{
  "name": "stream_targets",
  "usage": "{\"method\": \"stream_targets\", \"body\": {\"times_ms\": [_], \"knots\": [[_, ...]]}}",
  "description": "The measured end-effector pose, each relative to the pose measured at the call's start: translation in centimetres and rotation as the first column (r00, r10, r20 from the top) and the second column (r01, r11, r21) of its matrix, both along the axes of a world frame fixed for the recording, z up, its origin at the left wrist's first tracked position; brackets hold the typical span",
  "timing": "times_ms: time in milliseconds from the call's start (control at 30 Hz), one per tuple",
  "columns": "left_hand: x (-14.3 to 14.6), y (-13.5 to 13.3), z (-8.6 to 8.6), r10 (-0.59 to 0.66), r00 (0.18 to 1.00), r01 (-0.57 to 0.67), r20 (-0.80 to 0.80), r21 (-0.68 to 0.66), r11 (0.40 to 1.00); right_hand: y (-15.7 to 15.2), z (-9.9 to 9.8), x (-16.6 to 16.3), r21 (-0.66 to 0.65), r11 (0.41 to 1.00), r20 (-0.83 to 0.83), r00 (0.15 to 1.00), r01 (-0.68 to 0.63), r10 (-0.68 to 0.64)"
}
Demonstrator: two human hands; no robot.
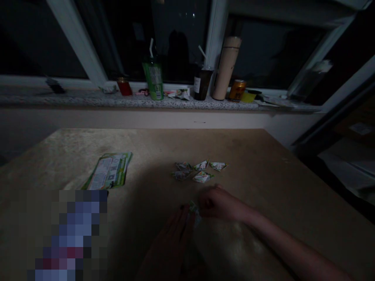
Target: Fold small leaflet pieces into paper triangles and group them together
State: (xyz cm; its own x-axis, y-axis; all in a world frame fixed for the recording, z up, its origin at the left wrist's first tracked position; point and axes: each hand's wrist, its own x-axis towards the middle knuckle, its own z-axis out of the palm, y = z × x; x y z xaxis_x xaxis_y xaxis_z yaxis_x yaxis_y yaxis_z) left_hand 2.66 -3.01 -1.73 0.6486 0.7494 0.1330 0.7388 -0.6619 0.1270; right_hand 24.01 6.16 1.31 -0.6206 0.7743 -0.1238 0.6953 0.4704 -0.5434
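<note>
A small piece of green-and-white printed paper (193,208) lies on the table between my hands, in dim light. My left hand (175,228) rests on its left side with the fingers stretched out and low. At its right edge is my right hand (215,203), fingers curled in; whatever they pinch is hidden. Just beyond my hands sit several small folded paper triangles with the same print, among them one at the front (203,177) and one at the right (219,166). A stack of flat green printed leaflets (109,171) lies to the left.
A blurred-out blue object (80,222) covers the near left of the table (249,148). Along the windowsill (175,103) behind stand a green drink container with a straw (154,80), a dark cup (202,84), a tall beige flask (227,68), an orange can (237,90) and a red jar (124,86).
</note>
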Motion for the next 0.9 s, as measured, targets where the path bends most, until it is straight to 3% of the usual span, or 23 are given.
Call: {"method": "stream_targets", "body": {"times_ms": [100, 233, 433, 633, 900], "knots": [[0.0, 0.0, -0.2, -0.004, 1.0, 0.004, -0.003, -0.02, 1.0, -2.4, -1.0, 0.4, 0.256, 0.966, -0.123, 0.992, 0.021, 0.011], [0.0, -0.1, -0.6, 0.009, 1.0, -0.009, -0.002, 0.032, 0.999, -5.0, -2.0, 1.1, 0.474, 0.88, -0.064, 0.996, -0.024, 0.061], [-0.3, -0.4, -0.9, 0.063, 0.998, -0.059, -0.013, 0.198, 0.978, -5.8, -2.1, 1.3, 0.484, 0.868, 0.072, 0.994, -0.108, 0.084], [-0.9, -0.4, -1.6, 0.074, 0.997, -0.065, -0.02, 0.292, 0.954, -5.8, -1.9, 1.1, 0.48, 0.875, 0.04, 0.998, -0.067, 0.055], [-1.1, 0.3, 0.1, 0.05, 0.995, -0.02, -0.088, 0.319, 0.948, -5.7, -2.2, 0.9, 0.46, 0.886, 0.037, 0.998, -0.063, 0.051]]}}
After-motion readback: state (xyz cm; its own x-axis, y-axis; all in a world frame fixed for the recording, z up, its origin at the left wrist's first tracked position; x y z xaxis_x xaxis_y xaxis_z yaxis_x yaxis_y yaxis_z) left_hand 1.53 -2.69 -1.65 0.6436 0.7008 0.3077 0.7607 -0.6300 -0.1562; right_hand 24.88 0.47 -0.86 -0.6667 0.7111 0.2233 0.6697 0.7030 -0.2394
